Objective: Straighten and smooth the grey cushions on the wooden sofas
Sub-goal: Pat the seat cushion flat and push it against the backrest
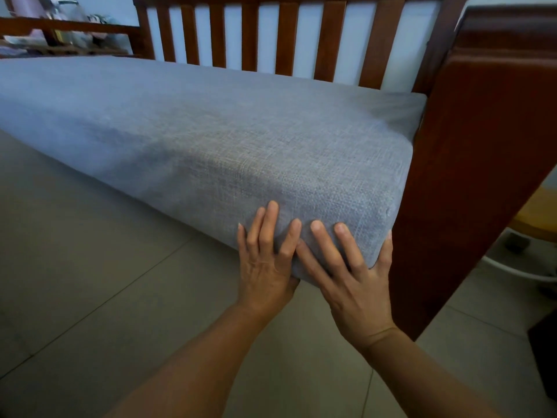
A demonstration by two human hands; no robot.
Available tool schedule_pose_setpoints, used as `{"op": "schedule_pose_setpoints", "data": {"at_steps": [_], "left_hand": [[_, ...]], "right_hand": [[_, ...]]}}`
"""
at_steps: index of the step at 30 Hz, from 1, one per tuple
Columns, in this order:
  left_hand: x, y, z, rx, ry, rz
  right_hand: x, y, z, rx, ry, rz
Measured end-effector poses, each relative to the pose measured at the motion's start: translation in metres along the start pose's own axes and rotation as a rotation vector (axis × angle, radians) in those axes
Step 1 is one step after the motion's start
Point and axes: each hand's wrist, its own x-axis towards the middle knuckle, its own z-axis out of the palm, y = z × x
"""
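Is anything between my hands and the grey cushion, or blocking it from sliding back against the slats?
Nothing visible. The left hand and right hand already press flat on the front corner of the grey cushion. Its right end sits against the wooden armrest, and its top shows no objects before the back slats.

A dark wooden sofa frame stands on the tiled floor, carrying one long grey cushion.
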Motion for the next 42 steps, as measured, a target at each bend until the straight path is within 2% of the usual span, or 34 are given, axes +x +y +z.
{"op": "schedule_pose_setpoints", "data": {"at_steps": [10, 17, 22, 28, 30, 34, 37, 39, 42], "left_hand": [[-0.011, -0.007, -0.01, -0.052, -0.006, -0.017], [-0.006, 0.001, -0.017, -0.048, -0.042, -0.089], [-0.011, 0.008, -0.026, -0.089, -0.103, -0.095], [-0.009, 0.027, -0.044, -0.171, -0.194, -0.26], [0.0, 0.037, -0.052, -0.219, -0.176, -0.274], [0.03, 0.053, -0.063, -0.222, -0.14, -0.229], [0.039, 0.058, -0.066, -0.189, -0.15, -0.214], [0.038, 0.058, -0.067, -0.188, -0.164, -0.2], [0.038, 0.056, -0.069, -0.178, -0.159, -0.157]], "right_hand": [[-0.01, 0.002, -0.009, 0.073, 0.009, -0.043], [-0.004, 0.006, -0.019, -0.01, -0.042, -0.132], [-0.005, -0.001, -0.028, -0.006, -0.073, -0.068], [0.002, 0.0, -0.054, 0.066, -0.098, -0.032], [0.004, 0.006, -0.065, 0.19, -0.09, 0.095], [0.015, 0.012, -0.08, 0.378, -0.122, 0.571], [0.033, 0.013, -0.079, 0.339, -0.407, 0.83], [0.042, 0.012, -0.073, 0.283, -0.478, 0.87], [0.042, 0.009, -0.067, 0.282, -0.404, 0.795]]}}
